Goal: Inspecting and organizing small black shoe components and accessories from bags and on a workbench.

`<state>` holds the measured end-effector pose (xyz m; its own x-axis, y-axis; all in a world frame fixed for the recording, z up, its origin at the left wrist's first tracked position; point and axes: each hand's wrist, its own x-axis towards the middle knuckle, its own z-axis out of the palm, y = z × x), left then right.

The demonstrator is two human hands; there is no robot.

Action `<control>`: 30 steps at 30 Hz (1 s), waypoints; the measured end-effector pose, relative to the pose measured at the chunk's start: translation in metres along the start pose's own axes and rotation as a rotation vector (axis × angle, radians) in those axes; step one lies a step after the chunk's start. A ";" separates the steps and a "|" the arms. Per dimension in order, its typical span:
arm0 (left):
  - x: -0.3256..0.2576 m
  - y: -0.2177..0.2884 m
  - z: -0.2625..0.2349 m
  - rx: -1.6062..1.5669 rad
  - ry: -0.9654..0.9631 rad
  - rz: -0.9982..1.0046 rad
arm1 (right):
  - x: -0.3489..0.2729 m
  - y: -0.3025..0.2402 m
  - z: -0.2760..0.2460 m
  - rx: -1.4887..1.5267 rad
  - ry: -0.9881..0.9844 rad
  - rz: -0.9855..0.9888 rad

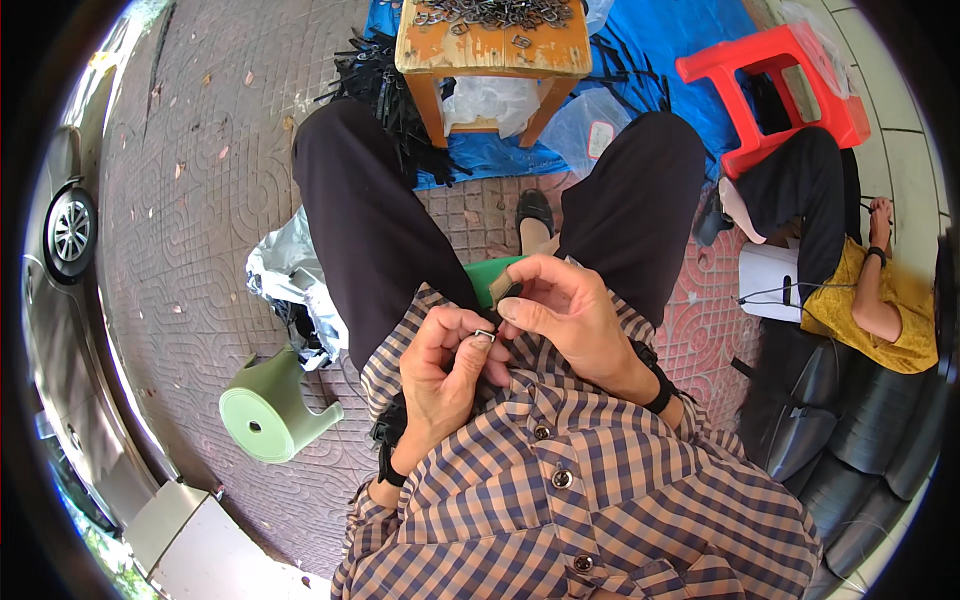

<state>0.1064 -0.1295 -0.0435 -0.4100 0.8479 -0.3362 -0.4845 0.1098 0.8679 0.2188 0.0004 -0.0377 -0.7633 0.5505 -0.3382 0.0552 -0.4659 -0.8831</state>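
My left hand [440, 375] is closed, thumb against forefinger, pinching a small metal buckle [485, 334]. In my right hand [575, 325], thumb and forefinger grip the end of a short dark strap [504, 287] with an olive-brown face. The strap's lower part runs down toward the buckle; whether it passes through is hidden by my fingers. Both hands are close together over my lap. Ahead of my knees stands a worn wooden stool [490, 52], its top carrying a heap of similar metal buckles [500, 12]. Many black straps [385, 100] lie piled at its left side.
A blue sheet [690, 40] lies under the wooden stool. On the right are a red plastic stool [745, 60], a co-worker in a yellow top [870, 300] and black padded items [850, 430]. To my left are a silver bag [285, 260], a green roll [260, 415] and a parked car [70, 330].
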 end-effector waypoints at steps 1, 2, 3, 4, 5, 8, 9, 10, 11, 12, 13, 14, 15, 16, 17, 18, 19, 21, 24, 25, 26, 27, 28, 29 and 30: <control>0.000 0.000 0.000 0.004 0.003 0.005 | 0.000 0.000 0.000 -0.003 0.004 -0.006; 0.000 0.000 0.000 0.006 0.006 0.011 | -0.001 0.000 0.001 -0.007 0.008 -0.011; 0.000 0.000 0.000 0.012 0.004 0.005 | -0.001 -0.001 0.001 -0.011 0.004 -0.021; 0.000 0.000 0.000 0.018 0.004 0.000 | -0.001 -0.001 0.001 -0.007 0.011 -0.021; 0.000 0.000 0.000 0.021 0.008 -0.007 | -0.002 -0.001 0.001 -0.003 0.009 -0.024; 0.001 -0.001 0.001 0.005 0.009 -0.008 | -0.003 -0.001 0.004 -0.038 0.016 -0.035; 0.001 -0.001 0.001 0.011 0.017 -0.005 | -0.004 -0.001 0.005 -0.058 0.021 -0.038; 0.001 -0.001 0.002 0.011 0.029 -0.003 | -0.006 -0.002 0.005 -0.063 0.025 -0.029; 0.001 -0.001 0.003 0.011 0.045 -0.003 | -0.006 -0.002 0.006 -0.070 0.028 -0.019; 0.001 -0.002 0.004 0.020 0.057 0.001 | -0.007 -0.002 0.006 -0.074 0.023 -0.009; 0.001 -0.002 0.005 0.030 0.073 0.003 | -0.007 -0.002 0.006 -0.051 0.026 -0.004; 0.000 -0.003 0.006 0.039 0.089 0.005 | -0.007 -0.002 0.006 -0.025 0.022 0.002; 0.000 -0.003 0.006 0.036 0.093 0.014 | -0.007 -0.003 0.006 0.000 0.018 0.007; 0.000 -0.004 0.007 0.033 0.096 0.022 | -0.007 -0.003 0.006 -0.012 0.021 0.010; -0.001 -0.004 0.007 0.025 0.101 0.033 | -0.008 -0.003 0.006 -0.024 0.024 0.013; -0.001 -0.005 0.008 0.056 0.108 0.062 | -0.008 -0.002 0.007 -0.035 0.028 0.017; -0.001 -0.006 0.009 0.080 0.119 0.095 | -0.009 -0.002 0.008 -0.041 0.045 0.003; -0.002 -0.006 0.010 0.154 0.145 0.140 | -0.010 -0.001 0.010 -0.052 0.069 -0.029; -0.002 -0.004 0.011 0.308 0.171 0.189 | -0.009 0.001 0.010 -0.083 0.056 -0.044; -0.002 -0.003 0.012 0.368 0.177 0.222 | -0.009 0.001 0.009 -0.059 0.037 -0.026; -0.003 -0.001 0.012 0.405 0.178 0.251 | -0.007 0.002 0.008 0.010 0.006 -0.021; -0.002 0.000 0.012 0.391 0.172 0.285 | -0.004 0.003 0.008 0.080 -0.026 -0.014; -0.003 0.002 0.012 0.451 0.198 0.289 | -0.002 0.003 0.007 0.155 -0.053 -0.006; -0.004 0.004 0.011 0.490 0.210 0.295 | -0.001 0.003 0.007 0.158 -0.057 0.013; -0.005 0.005 0.010 0.502 0.223 0.287 | 0.000 0.004 0.007 0.121 -0.064 -0.009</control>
<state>0.1138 -0.1277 -0.0336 -0.6476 0.7572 -0.0851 0.0695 0.1700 0.9830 0.2146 -0.0066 -0.0384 -0.8032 0.5115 -0.3053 -0.0272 -0.5435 -0.8390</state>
